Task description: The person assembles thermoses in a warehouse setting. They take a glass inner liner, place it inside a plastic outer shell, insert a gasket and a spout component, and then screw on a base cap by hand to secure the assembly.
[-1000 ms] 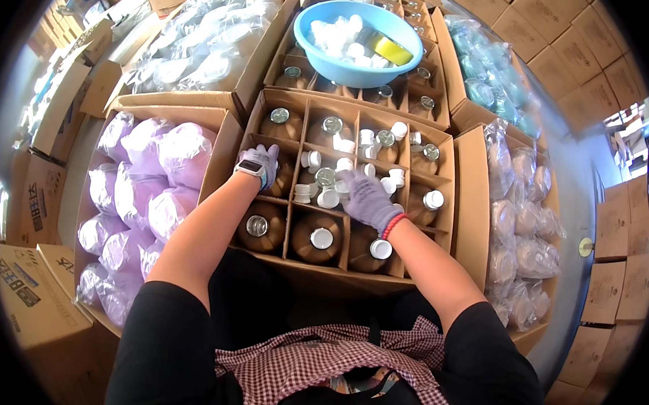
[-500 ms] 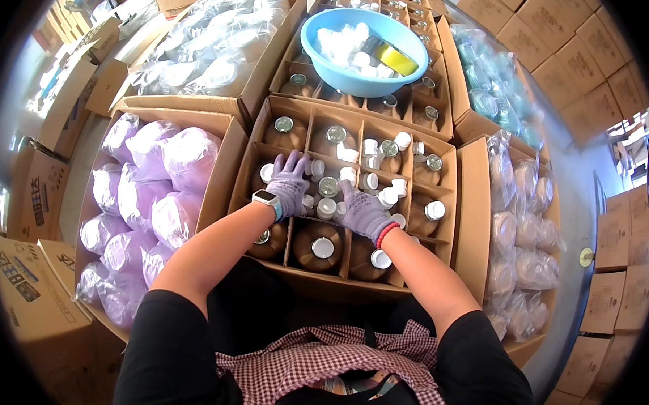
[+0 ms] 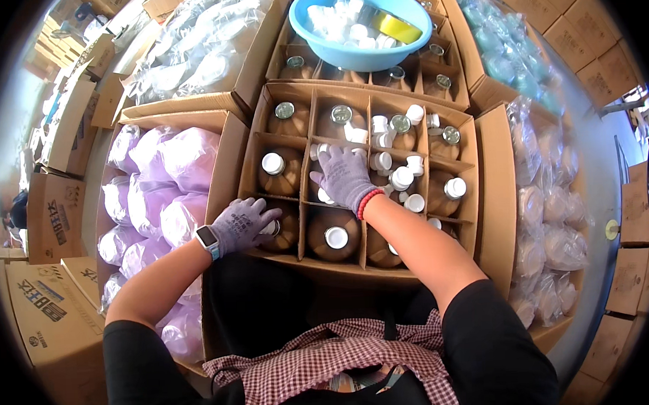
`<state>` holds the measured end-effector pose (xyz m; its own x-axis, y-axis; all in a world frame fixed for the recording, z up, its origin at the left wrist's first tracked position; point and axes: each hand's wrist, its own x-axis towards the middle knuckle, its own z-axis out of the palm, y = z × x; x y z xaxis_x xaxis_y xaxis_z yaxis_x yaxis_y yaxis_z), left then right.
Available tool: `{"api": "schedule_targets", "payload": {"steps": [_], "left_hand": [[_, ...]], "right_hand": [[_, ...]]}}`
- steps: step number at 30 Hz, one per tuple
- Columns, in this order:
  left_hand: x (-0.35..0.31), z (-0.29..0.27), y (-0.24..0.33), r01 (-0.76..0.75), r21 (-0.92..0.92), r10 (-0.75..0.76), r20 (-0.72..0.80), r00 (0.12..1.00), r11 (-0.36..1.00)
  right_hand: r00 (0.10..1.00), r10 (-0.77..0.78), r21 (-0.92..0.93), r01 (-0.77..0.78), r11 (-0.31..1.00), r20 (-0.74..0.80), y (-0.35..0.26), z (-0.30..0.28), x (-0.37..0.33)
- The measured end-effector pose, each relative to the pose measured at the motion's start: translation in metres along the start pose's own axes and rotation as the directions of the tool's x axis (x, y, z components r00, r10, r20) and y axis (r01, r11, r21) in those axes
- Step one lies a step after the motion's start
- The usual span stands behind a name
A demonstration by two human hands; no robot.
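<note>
My left hand point(image 3: 240, 227), in a grey-purple knit glove, is at the near left compartment of a divided carton point(image 3: 307, 270). Its fingers are closed about a white cap point(image 3: 271, 228) on a large bottle. My right hand point(image 3: 346, 178), gloved alike, lies over the middle compartment with its fingers spread, hiding the bottle neck beneath. Loose white caps point(image 3: 321, 151) show by its fingertips, and more caps point(image 3: 401, 177) lie in the compartment to its right. Several bottles wear white caps, such as the bottle point(image 3: 280, 177) at middle left. A bottle point(image 3: 284, 111) at the far left has a bare neck.
A blue basin point(image 3: 362, 59) of white caps and a yellow roll point(image 3: 396, 27) rests on the carton behind. Cartons of purple-bagged things point(image 3: 147, 203) and clear-bagged things point(image 3: 531, 215) flank mine. Teal-bagged things point(image 3: 509, 42) fill a far right carton, with stacked boxes point(image 3: 592, 31) beyond.
My left hand has moved left and nearer, onto the near left bottle, whose bare neck now carries a cap. My right hand has shifted over the middle bottle. The view has tilted slightly.
</note>
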<state>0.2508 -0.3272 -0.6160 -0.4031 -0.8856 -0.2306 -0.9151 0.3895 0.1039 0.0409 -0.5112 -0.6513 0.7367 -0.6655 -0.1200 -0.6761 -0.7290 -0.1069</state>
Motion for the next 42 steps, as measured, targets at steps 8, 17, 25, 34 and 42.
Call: {"api": "schedule_targets", "payload": {"steps": [8,17,25,34,42], "left_hand": [[0.019,0.03,0.002,-0.105,-0.028,0.104,-0.024,0.994,0.994],[0.083,-0.012,-0.01,0.146,-0.398,-0.043,0.256,0.966,0.906],[0.195,0.023,-0.021,0.351,0.17,-0.284,-0.323,0.903,0.921],[0.174,-0.028,-0.042,0.282,-0.586,-0.59,-0.438,0.678,0.759],[0.203,-0.022,-0.138,0.539,-0.022,-0.534,-0.186,0.825,0.842]], "right_hand": [[0.946,-0.323,0.338,0.304,0.891,0.001,0.042,0.019,-0.003],[0.753,-0.636,-0.266,0.656,0.706,0.168,0.039,0.011,-0.023],[0.827,-0.244,0.62,0.546,0.564,-0.507,0.095,-0.028,0.026],[0.985,0.066,0.373,-0.121,0.92,0.157,0.079,-0.018,0.13],[0.969,0.24,0.28,-0.248,0.927,0.065,0.076,-0.01,0.142]]}}
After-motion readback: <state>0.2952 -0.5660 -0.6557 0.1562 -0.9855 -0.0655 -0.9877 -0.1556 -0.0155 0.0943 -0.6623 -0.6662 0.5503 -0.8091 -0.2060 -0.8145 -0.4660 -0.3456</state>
